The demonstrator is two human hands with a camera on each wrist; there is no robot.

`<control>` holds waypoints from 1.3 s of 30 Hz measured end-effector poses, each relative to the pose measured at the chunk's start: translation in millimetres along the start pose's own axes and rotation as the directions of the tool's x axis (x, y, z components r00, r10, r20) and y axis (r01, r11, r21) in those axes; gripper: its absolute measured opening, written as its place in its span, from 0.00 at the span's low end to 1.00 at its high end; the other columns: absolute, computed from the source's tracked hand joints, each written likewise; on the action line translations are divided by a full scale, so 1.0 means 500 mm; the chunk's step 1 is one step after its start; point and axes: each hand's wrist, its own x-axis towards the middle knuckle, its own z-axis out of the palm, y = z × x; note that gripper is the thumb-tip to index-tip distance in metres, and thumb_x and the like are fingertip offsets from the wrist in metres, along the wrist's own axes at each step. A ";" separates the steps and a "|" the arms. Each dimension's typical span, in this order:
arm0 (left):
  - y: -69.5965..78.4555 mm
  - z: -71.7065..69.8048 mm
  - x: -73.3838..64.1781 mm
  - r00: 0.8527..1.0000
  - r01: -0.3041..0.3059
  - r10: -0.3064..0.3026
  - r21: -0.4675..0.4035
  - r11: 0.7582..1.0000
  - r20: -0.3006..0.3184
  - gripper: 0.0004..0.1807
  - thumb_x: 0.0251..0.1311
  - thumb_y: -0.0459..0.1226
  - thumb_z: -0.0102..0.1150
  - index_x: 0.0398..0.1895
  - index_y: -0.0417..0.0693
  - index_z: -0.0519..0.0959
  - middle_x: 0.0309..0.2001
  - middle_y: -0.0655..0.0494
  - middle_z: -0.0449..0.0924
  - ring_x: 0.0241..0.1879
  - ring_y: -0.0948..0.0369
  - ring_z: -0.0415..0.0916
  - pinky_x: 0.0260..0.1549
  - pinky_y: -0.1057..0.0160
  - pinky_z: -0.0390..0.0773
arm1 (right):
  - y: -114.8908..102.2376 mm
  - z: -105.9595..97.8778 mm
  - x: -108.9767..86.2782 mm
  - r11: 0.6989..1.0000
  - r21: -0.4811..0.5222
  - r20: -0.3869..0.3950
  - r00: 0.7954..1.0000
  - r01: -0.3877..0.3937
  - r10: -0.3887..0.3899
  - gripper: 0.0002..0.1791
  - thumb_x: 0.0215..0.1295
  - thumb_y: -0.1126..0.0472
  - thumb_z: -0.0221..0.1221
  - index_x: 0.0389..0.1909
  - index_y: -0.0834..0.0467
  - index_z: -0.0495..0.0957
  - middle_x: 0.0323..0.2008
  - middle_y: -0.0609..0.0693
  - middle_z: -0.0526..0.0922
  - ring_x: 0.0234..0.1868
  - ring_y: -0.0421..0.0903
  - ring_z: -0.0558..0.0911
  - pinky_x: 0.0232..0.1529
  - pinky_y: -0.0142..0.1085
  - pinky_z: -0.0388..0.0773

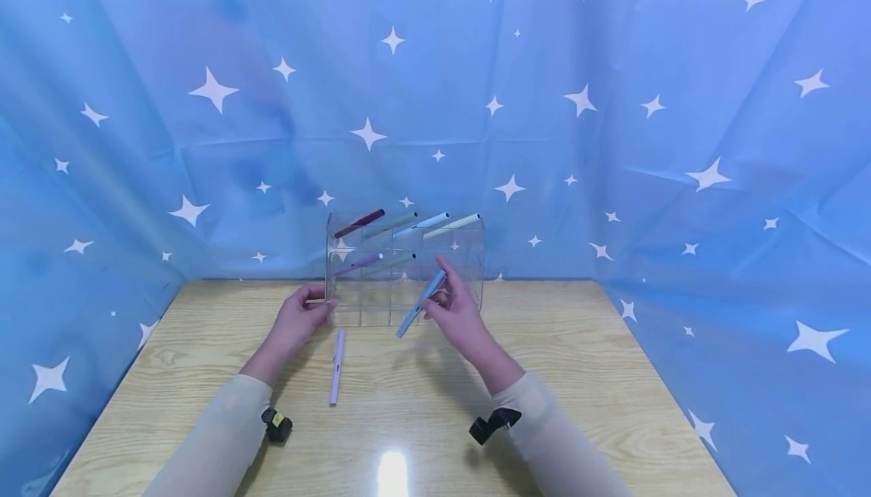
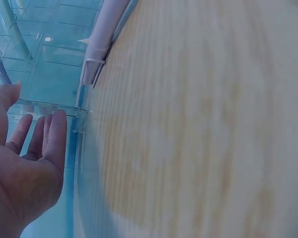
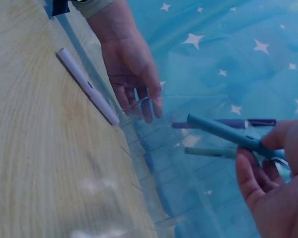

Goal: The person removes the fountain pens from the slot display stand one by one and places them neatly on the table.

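Note:
A clear acrylic pen rack (image 1: 376,315) with several compartments stands at the back of the table. My left hand (image 1: 306,314) holds its left side edge between thumb and fingers; in the left wrist view the hand (image 2: 30,153) curves round that edge. My right hand (image 1: 457,317) pinches a blue pen (image 1: 416,310), tilted, in front of the rack's right half. The right wrist view shows this pen (image 3: 223,133) between thumb and fingers. A lilac pen (image 1: 336,368) lies on the table before the rack, nearer my left hand.
Along the rack's top row lie a dark red pen (image 1: 359,223), a grey-green pen (image 1: 391,225), a light blue pen (image 1: 422,225) and a pale green pen (image 1: 452,226). Below them are a purple pen (image 1: 358,264) and a green pen (image 1: 390,264). A star-printed blue curtain (image 1: 435,88) hangs behind the wooden table (image 1: 544,346).

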 end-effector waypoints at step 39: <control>-0.003 0.001 0.002 1.000 -0.011 0.011 -0.002 1.000 -0.005 0.27 0.80 0.38 0.65 0.74 0.32 0.72 0.69 0.36 0.75 0.56 0.58 0.82 0.55 0.60 0.88 | 0.101 0.122 -0.023 0.984 -0.050 0.206 0.962 -0.171 0.178 0.41 0.70 0.74 0.68 0.81 0.62 0.63 0.46 0.58 0.85 0.38 0.45 0.86 0.44 0.44 0.90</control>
